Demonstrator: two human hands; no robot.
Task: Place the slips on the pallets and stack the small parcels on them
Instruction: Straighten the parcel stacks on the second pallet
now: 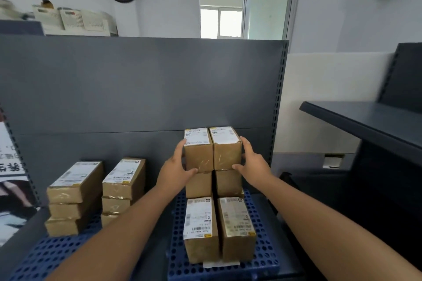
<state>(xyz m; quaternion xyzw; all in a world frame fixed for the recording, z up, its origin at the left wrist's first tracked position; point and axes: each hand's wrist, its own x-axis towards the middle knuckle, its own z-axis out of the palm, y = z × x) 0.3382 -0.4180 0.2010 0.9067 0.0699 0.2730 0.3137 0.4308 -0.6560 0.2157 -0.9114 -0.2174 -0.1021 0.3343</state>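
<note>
Seemingly near the end, our left hand [175, 166] and right hand [253, 164] fingers clasped top parcels [212, 150] on the right pallet [267, 255].

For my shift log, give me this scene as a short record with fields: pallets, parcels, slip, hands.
Left pallet: two stacks of three parcels
Right pallet: rear parcels two high, front pair one high
Slip: pokes out under front pair
Left hand: grips top left parcel
Right hand: grips top right parcel
</note>
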